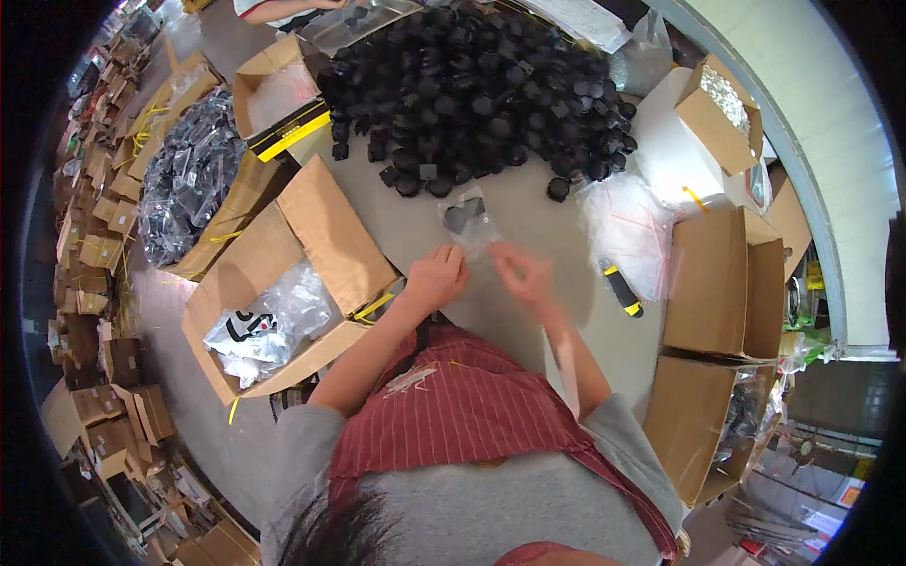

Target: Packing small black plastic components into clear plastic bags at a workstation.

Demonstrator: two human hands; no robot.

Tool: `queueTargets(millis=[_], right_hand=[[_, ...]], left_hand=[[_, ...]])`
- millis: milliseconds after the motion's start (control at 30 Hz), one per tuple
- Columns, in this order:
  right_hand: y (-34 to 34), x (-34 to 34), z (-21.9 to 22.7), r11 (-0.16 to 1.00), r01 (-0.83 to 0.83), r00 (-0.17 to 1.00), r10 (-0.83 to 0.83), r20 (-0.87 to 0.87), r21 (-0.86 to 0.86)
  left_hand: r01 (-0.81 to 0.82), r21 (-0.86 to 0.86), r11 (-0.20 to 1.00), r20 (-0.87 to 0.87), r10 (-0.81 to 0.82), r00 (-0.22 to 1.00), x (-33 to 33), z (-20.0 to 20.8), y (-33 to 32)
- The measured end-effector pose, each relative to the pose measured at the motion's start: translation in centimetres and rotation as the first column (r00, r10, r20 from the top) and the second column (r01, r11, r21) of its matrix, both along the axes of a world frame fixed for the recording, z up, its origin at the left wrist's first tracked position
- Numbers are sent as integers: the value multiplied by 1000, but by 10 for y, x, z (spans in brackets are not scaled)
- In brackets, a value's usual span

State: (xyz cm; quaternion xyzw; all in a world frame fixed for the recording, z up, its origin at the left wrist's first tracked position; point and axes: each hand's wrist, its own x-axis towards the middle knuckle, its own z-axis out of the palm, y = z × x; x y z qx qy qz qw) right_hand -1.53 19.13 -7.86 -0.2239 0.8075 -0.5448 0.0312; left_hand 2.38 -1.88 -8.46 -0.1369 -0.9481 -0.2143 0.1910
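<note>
A small clear plastic bag [486, 229] with a black part [461, 217] inside lies on the grey table in front of me. My left hand [439, 274] is closed, its fingertips pinching the near edge of the bag. Beside the bag's near right corner, my right hand [522, 274] is smeared by motion; whether its fingers touch the plastic I cannot tell. Beyond the bag spreads a big heap of small black parts [472, 90]. A stack of flat clear bags [623, 226] lies to the right, with a yellow and black utility knife [623, 291] at its near edge.
At my left stands an open carton [326, 226] holding crumpled plastic. Farther left, another box holds many packed bags [193, 174]. Open cartons [708, 283] line the right side, and a small box of white pieces [722, 108] sits behind them. Another person's arm [278, 9] shows at the far edge.
</note>
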Motion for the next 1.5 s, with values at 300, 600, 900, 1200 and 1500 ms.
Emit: queueTargets(millis=[300,600,900,1200,1500], right_hand=[[45,-120,-19,582,522,850,-297,-435,624],[35,-27,16,965,262,876,-223,428,-33],[57,33,16,841,260,638,219,738,-474],[77,34,0,928,173,923,-37,-383,329],[38,67,28,697,453,796,-597,100,556]], left_hand=[[70,-20,997,12,-70,997,14,-10,23],[-7,73,997,170,-6,985,20,0,19],[-68,69,995,150,57,987,11,-10,22],[-43,58,997,202,31,979,14,-8,19],[-12,190,982,162,-19,987,17,3,21]])
